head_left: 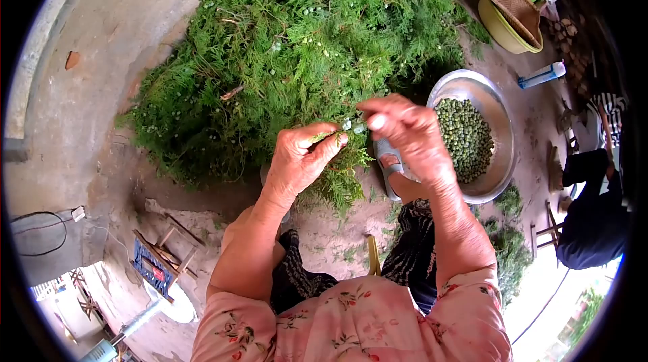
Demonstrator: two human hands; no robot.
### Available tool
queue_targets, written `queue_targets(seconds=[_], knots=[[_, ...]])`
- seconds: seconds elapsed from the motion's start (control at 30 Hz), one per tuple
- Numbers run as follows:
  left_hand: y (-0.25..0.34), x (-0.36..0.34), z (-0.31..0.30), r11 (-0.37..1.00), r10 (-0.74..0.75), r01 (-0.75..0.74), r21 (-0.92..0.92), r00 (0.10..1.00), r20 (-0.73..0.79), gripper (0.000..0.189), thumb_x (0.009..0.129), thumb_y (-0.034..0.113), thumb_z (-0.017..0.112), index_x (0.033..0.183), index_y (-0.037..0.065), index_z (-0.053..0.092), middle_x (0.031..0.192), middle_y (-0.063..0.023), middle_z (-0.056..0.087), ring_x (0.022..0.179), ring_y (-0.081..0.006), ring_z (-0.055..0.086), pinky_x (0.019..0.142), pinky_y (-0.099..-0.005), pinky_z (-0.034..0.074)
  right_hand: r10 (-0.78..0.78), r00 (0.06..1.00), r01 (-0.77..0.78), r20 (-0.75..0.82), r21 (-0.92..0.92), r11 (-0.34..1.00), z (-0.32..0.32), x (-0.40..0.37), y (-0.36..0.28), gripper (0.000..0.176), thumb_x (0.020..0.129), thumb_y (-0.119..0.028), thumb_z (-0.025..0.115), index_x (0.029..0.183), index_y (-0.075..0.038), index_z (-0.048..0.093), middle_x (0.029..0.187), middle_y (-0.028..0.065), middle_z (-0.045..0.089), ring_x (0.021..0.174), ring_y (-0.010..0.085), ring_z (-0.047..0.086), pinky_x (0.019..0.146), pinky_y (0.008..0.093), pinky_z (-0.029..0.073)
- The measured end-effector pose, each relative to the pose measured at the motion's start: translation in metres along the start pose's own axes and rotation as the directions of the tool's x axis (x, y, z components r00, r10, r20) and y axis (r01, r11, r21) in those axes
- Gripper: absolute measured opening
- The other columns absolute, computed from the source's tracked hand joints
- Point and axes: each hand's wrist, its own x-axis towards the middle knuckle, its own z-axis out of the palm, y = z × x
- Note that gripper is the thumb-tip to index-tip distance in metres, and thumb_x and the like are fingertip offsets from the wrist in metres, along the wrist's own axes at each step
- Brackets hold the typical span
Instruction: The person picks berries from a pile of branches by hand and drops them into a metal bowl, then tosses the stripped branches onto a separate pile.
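Observation:
My left hand (pixel 302 157) is closed, thumb and forefinger pinching a green conifer sprig (pixel 343 183) with feathery leaves that hang below the fingers. Small pale blue-green cones (pixel 352 126) show on this sprig just beyond the fingertips. Close to the cones, on their right, is my right hand (pixel 412 134). Its fingers are bent, with thumb and forefinger a little apart and nothing visible between them. Beneath and beyond both hands spreads a big heap of cut conifer branches (pixel 290 45) dotted with similar cones. A metal basin (pixel 501 153), partly behind my right forearm, holds many loose green cones (pixel 466 139).
At the upper right stand a yellow basin (pixel 496 30) with a woven basket (pixel 516 1) in it, and a blue-white box (pixel 542 74). Another person (pixel 590 207) sits at the far right. A folding stool (pixel 158 264) and a fan (pixel 172 302) are at lower left.

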Motion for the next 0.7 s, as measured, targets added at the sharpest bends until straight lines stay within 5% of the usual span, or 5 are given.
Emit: queue_targets(seconds=[0.23,0.33,0.4,0.6,0.7], knots=[[-0.004,0.000,-0.007,0.992,0.065,-0.070,0.102,0.996,0.055,0.013,0.081,0.007,0.061,0.087,-0.004,0.062,0.065,-0.0002,0.056,0.056,-0.0046,0.045,0.048,-0.0206,0.037,-0.096,0.993,0.100,0.067,-0.067,0.993,0.023,0.004,0.018,0.020,0.080,-0.012,0.062,0.097,-0.002,0.064,0.074,0.0052,0.055,0.071,0.0119,0.048,0.065,0.0267,0.042],[-0.003,-0.005,-0.004,0.996,0.084,-0.084,0.031,0.996,-0.008,0.011,0.081,0.004,0.059,0.089,-0.004,0.062,0.067,-0.0009,0.057,0.056,-0.0055,0.046,0.049,-0.0203,0.038,-0.269,0.963,0.262,-0.014,-0.176,0.949,0.031,0.005,0.015,0.014,0.081,-0.011,0.061,0.093,-0.004,0.065,0.069,0.0023,0.055,0.064,0.0099,0.048,0.059,0.0235,0.041],[-0.002,-0.009,-0.002,0.998,0.055,-0.056,-0.015,0.997,-0.056,0.012,0.081,0.003,0.058,0.089,-0.004,0.062,0.068,-0.0014,0.057,0.057,-0.0056,0.047,0.050,-0.0196,0.038,0.308,0.941,-0.260,-0.141,0.283,0.923,0.035,0.001,-0.002,0.009,0.082,-0.013,0.060,0.086,-0.007,0.067,0.063,-0.0012,0.054,0.055,0.0076,0.045,0.052,0.0195,0.039],[-0.004,-0.007,-0.006,0.989,-0.059,0.048,-0.141,0.995,-0.078,0.014,0.080,0.002,0.060,0.093,-0.002,0.062,0.068,-0.0040,0.061,0.059,-0.0054,0.050,0.051,-0.0201,0.041,0.269,0.960,-0.244,0.080,0.709,0.661,0.014,0.011,0.012,0.017,0.084,-0.010,0.054,0.098,-0.001,0.058,0.073,0.0006,0.057,0.057,0.0078,0.050,0.051,0.0202,0.041],[0.003,-0.005,-0.007,0.975,-0.076,0.068,-0.210,0.997,-0.031,0.013,0.080,0.002,0.060,0.093,-0.002,0.063,0.068,-0.0038,0.061,0.058,-0.0051,0.050,0.051,-0.0194,0.040,0.283,0.928,-0.373,0.243,0.613,0.697,0.012,0.010,0.012,0.021,0.084,-0.005,0.050,0.103,-0.001,0.056,0.078,0.0012,0.057,0.061,0.0086,0.052,0.053,0.0215,0.042]])
